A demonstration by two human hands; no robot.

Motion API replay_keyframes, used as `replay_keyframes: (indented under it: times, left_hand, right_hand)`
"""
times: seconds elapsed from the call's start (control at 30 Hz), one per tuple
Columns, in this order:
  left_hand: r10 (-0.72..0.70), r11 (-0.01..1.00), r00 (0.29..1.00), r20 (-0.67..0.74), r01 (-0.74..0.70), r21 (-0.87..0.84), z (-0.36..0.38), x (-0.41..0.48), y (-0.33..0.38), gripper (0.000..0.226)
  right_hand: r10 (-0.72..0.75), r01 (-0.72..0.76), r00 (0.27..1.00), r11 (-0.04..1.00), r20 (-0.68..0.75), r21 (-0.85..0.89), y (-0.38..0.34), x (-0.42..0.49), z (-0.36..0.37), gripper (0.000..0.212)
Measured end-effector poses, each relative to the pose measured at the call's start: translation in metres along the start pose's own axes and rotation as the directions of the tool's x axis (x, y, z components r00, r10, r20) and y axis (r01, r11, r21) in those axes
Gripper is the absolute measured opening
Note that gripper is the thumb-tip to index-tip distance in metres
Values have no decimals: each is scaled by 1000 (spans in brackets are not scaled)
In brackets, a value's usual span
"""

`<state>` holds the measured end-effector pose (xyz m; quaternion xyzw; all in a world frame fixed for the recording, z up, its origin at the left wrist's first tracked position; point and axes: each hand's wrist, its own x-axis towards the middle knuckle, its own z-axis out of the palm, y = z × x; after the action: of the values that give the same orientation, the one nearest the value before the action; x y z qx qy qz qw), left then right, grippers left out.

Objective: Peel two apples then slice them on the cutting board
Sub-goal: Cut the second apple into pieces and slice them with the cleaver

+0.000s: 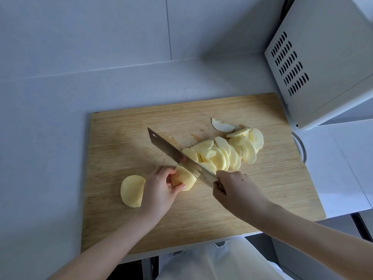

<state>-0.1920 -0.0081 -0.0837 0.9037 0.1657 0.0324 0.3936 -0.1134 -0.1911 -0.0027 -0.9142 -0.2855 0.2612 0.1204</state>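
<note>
Left hand [161, 188] is curling fingers and thumb round one peeled apple piece [184, 178] near the middle of the cutting board [121, 138]. Right hand [236, 188] is gripping one cleaver [171, 152], its blade slanting far-left over that piece. One peeled half [132, 190] is lying left. Overlapping slices [226, 150], too many to count, are lying far right.

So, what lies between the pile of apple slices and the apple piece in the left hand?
The knife blade, seen in the head view. It stands against the apple piece, with the pile of slices just on its other side.
</note>
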Motion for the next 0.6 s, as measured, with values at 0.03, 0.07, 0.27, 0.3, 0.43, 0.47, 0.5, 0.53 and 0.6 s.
replay_keyframes:
  times: [0.03,0.07,0.27,0.3,0.43,0.47,0.5,0.53,0.6]
  left_hand:
    - [1,1000,1000,1,-1,2,0,0,-1,44]
    - [5,1000,1000,1,-5,4,1,0,-1,44]
    - [29,999,1000,0,-29,14,2,0,-3,42]
    - [33,999,999,0,-33,16,2,0,-3,42]
    - [51,999,999,-6,-51,16,1,1,-2,40]
    - [57,998,998,-7,-57,16,0,1,-1,40]
    - [61,998,998,-6,-61,15,1,1,-1,39]
    - [65,998,998,-6,-65,15,1,1,-1,39]
    - [71,997,997,-9,-71,20,1,1,-1,39]
  right_hand:
    - [-6,6,1000,1000,4,-4,-1,-2,-3,17]
    - [-10,10,1000,1000,11,-9,-2,-4,-4,16]
    - [-4,6,999,999,52,-49,-4,0,-5,17]
    - [0,3,998,999,65,-45,-4,2,-5,18]
    - [34,-35,995,999,99,8,-6,20,3,20]
    - [44,-46,994,999,101,21,-6,23,7,19]
    - [47,-50,994,998,101,32,-6,26,11,19]
    - [46,-51,994,998,99,41,-6,27,15,19]
    - [43,-48,995,997,90,57,-5,27,18,19]
